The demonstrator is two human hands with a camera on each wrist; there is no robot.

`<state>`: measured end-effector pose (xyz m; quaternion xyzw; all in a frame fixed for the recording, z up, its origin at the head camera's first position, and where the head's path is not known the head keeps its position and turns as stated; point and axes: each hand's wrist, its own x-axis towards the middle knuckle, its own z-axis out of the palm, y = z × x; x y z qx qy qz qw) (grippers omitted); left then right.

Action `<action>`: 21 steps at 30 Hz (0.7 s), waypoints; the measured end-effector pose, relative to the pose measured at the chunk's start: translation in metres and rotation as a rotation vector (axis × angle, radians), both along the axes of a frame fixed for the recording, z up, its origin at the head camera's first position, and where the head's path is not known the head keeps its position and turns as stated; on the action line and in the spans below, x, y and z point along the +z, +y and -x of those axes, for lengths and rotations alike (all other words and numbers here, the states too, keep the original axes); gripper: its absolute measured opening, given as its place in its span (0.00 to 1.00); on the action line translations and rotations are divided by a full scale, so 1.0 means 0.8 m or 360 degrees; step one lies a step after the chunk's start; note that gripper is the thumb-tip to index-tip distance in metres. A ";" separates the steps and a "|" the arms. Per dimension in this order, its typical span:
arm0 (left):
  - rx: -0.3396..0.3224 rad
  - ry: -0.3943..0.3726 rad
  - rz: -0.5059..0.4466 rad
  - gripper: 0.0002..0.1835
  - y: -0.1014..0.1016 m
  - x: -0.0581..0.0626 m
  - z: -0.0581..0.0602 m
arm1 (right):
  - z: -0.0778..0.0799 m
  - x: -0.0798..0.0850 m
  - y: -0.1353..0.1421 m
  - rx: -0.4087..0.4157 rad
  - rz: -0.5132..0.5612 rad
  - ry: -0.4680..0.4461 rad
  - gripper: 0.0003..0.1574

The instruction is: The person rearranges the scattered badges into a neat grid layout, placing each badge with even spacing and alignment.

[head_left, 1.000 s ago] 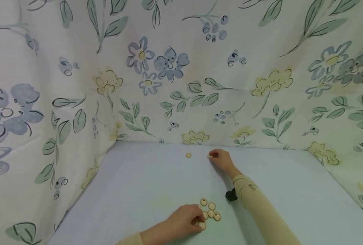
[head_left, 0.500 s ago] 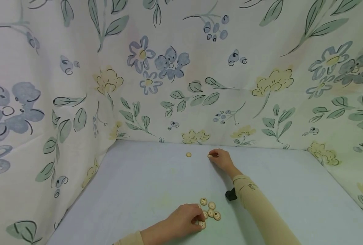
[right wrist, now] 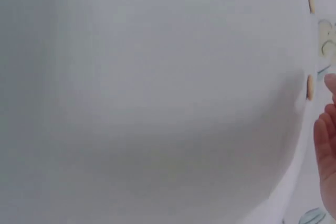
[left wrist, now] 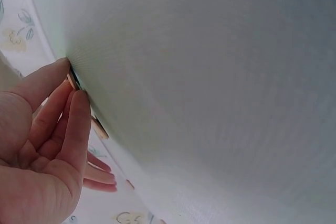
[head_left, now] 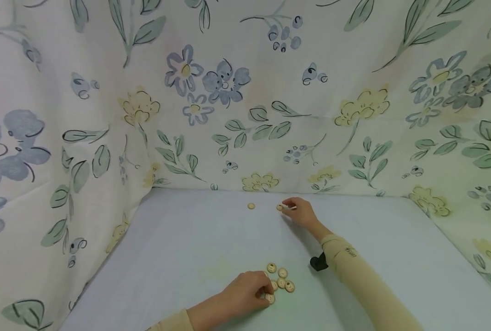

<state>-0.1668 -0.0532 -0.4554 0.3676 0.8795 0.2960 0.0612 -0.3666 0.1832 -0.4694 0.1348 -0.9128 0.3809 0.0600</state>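
In the head view, my left hand [head_left: 247,292] is at the near side of the table and pinches a small round wooden disc [head_left: 271,299] with dark marks on it. The left wrist view shows that disc [left wrist: 72,81] edge-on between thumb and fingertip, with another disc [left wrist: 100,128] just beyond. Several similar discs [head_left: 282,273] lie close together beside this hand, partly covered by its fingers. Far back, my right hand [head_left: 301,212] is beside a single disc [head_left: 279,208] lying on the table. Its fingers are parted and, in the right wrist view, apart from the disc [right wrist: 310,87].
Another disc [head_left: 251,206] lies left of the right hand, near the table's back edge. A black object [head_left: 319,262] shows by the right sleeve. Flower-patterned cloth [head_left: 229,138] borders the pale table [head_left: 187,248] at the back and sides.
My right hand has let go of the far disc, and its fingers have moved slightly apart from it. The left hand holds the same place. The head view has shifted a little.
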 end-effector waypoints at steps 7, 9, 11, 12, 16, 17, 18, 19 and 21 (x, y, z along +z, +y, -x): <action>-0.0010 -0.0007 -0.0006 0.07 0.002 0.000 0.003 | -0.044 0.010 0.015 0.0112 0.0090 0.0010 0.17; -0.0010 -0.0013 -0.0014 0.07 0.002 0.000 0.004 | -0.058 0.009 0.018 0.0132 0.0093 -0.0005 0.17; -0.0013 -0.0023 -0.0023 0.07 0.001 -0.001 0.005 | -0.073 0.007 0.020 0.0151 0.0100 -0.0025 0.17; -0.0015 -0.0026 -0.0025 0.07 0.000 -0.001 0.004 | -0.081 0.006 0.020 0.0151 0.0111 -0.0045 0.17; -0.0018 -0.0038 -0.0028 0.07 -0.001 -0.002 0.004 | -0.115 0.005 0.020 0.0181 0.0145 -0.0107 0.16; -0.0018 -0.0035 -0.0030 0.07 -0.002 -0.003 0.004 | -0.123 0.005 0.021 0.0185 0.0155 -0.0126 0.16; -0.0020 -0.0031 -0.0036 0.07 -0.002 -0.003 0.004 | -0.131 0.005 0.021 0.0188 0.0159 -0.0138 0.16; -0.0021 -0.0028 -0.0043 0.07 -0.002 -0.004 0.004 | -0.138 0.006 0.022 0.0197 0.0164 -0.0148 0.17; -0.0022 -0.0017 -0.0060 0.07 -0.001 -0.004 0.004 | -0.151 0.006 0.025 0.0210 0.0180 -0.0163 0.17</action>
